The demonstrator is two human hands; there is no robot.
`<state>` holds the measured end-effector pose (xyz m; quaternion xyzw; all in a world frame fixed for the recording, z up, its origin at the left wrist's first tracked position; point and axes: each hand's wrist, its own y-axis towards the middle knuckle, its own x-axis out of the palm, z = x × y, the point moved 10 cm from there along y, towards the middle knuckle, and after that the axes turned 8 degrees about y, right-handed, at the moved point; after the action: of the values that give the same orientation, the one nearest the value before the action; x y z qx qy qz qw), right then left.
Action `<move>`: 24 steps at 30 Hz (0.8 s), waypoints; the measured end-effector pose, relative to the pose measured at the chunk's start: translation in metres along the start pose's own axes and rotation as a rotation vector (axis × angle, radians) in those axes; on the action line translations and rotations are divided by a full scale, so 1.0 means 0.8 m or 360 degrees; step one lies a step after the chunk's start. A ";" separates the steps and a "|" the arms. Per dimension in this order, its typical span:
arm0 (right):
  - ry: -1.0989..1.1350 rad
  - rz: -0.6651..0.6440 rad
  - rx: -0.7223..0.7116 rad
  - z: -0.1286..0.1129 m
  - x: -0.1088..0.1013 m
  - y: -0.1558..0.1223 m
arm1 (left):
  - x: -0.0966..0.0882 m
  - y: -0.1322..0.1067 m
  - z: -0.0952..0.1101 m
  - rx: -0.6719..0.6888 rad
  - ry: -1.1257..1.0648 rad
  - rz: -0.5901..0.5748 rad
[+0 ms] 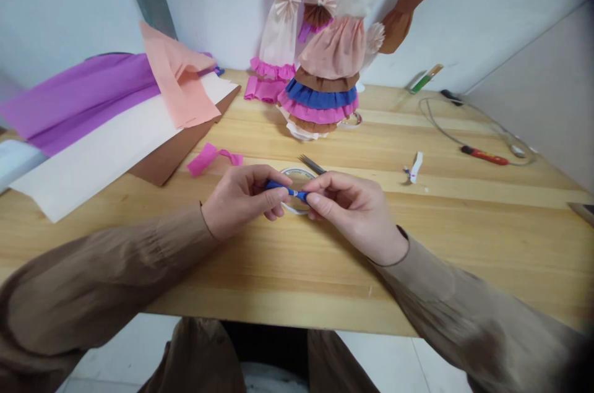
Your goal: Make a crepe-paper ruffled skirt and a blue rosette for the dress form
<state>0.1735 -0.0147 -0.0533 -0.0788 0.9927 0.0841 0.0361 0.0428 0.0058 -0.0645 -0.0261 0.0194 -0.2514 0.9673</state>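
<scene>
Between my two hands, a small blue strip of folded crepe paper [301, 195] is pinched in at its middle, where something whitish shows. My left hand [248, 198] grips its left end between thumb and fingers. The right end sits in the pinch of my right hand [350, 207]. Just beneath lies a white tape roll [288, 207], partly covered by my fingers. Grey pointed tips of a tool [312, 163], perhaps scissors or tweezers, stick out behind my right hand. Pink crepe paper scraps [206, 159] lie beyond my left hand.
Purple [93, 93], white and brown crepe sheets spread at the left, with a peach piece [179, 77] on top. A ruffled paper dress [331, 65] stands at the back. To the right are a white scrap [416, 168], a red-handled corded tool [485, 155] and a green-and-clear tube [426, 79].
</scene>
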 end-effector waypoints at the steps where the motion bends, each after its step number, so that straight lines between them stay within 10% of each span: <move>1: -0.0045 0.0013 -0.0041 -0.002 -0.001 -0.001 | 0.001 0.000 0.000 -0.0009 -0.0031 -0.0008; 8: -0.0504 0.0033 -0.0428 -0.035 0.002 -0.007 | 0.002 0.000 0.000 -0.0022 -0.0108 -0.0002; 24: -0.0113 -0.0070 -0.0108 -0.005 0.012 -0.002 | 0.004 -0.002 -0.011 -0.0104 0.0012 0.0051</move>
<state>0.1641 -0.0182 -0.0501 -0.0986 0.9854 0.1196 0.0705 0.0445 0.0027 -0.0735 -0.0564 0.0317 -0.2354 0.9698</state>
